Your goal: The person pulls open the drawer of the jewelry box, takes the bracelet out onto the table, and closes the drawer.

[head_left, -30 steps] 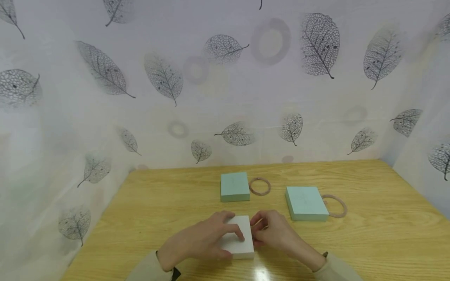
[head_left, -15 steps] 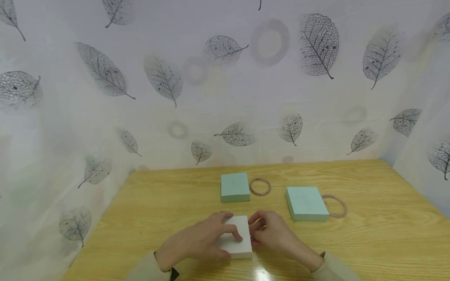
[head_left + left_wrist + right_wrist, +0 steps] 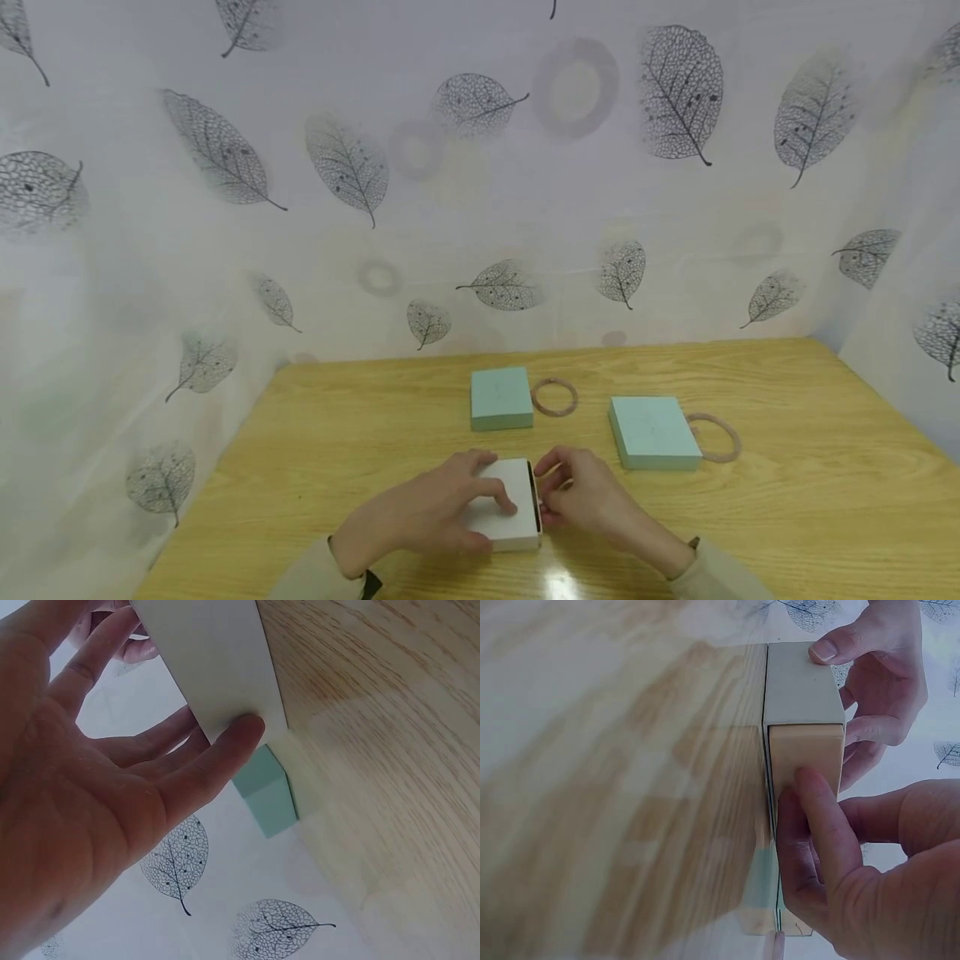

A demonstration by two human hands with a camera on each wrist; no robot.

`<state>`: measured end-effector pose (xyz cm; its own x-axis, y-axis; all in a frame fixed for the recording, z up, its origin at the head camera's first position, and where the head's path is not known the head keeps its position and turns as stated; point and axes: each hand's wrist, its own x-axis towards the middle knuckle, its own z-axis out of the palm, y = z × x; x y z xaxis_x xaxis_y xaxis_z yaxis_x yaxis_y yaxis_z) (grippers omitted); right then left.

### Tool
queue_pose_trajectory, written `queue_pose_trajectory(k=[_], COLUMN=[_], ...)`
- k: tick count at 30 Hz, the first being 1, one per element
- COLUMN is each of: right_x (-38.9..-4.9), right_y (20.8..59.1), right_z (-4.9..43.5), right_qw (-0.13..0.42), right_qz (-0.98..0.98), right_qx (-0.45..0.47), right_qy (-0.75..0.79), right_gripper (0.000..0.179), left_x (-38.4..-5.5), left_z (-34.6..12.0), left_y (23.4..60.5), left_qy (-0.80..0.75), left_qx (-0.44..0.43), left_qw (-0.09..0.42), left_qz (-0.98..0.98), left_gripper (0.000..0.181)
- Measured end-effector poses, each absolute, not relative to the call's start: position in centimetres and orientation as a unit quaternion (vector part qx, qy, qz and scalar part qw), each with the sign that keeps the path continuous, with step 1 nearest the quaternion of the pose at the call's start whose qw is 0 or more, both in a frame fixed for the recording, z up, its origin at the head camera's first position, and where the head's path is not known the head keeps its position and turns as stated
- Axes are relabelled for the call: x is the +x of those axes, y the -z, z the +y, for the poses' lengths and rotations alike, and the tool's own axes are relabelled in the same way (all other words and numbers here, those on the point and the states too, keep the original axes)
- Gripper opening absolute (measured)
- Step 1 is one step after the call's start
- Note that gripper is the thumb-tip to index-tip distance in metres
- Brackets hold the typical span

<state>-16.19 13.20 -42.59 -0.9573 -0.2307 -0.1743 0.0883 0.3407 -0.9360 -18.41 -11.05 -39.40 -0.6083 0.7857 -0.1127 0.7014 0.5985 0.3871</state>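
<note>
On the table in front of me lies a small white box (image 3: 517, 479) with a sliding drawer. My left hand (image 3: 431, 507) grips it from the left, thumb along the near side and a bent finger on top; the left wrist view shows the thumb on the box's side wall (image 3: 217, 660). At the right end, my right hand (image 3: 588, 496) has its fingers curled at the drawer's front (image 3: 806, 746), pinching there; whatever small pull lies between the fingertips is mostly hidden. A narrow dark gap (image 3: 534, 496) shows between box and drawer.
Two pale green boxes (image 3: 501, 398) stand farther back, the right-hand one (image 3: 654, 437) nearer to me. Beside each lies a pinkish ring, one ring (image 3: 555, 414) at the back and another ring (image 3: 737, 446) at the right. Leaf-patterned cloth (image 3: 480, 208) surrounds the wooden table (image 3: 360, 417).
A dark gap has appeared at the white box's right end as the drawer slid slightly out to the right with my right hand. My left hand stays in place on the box.
</note>
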Motion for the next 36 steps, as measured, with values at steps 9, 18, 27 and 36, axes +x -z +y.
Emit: queue_pose_trajectory(k=[9,18,27,36], right_x=[-16.07,-16.10,-16.23,-16.16], right_y=[42.84,43.01,43.08,43.09], right_z=[13.65,13.81,13.71,13.69], right_qw=[0.138,0.145,0.144,0.139], right_qz=[0.798,0.789,0.783,0.788], right_qx=[-0.036,-0.031,-0.032,-0.032], right_qy=[0.586,0.597,0.604,0.599], right_gripper=[0.029,0.028,0.030,0.035], left_x=[-18.35,-18.46,-18.46,-18.50], left_z=[-11.01,-11.06,-11.11,-11.01], left_y=[39.21,39.22,39.19,39.25], left_qy=[-0.158,-0.157,-0.161,-0.162], left_qx=[0.415,0.413,0.410,0.413], left_qw=[0.142,0.154,0.156,0.161], left_qz=[0.885,0.884,0.884,0.882], left_gripper=[0.031,0.030,0.030,0.031])
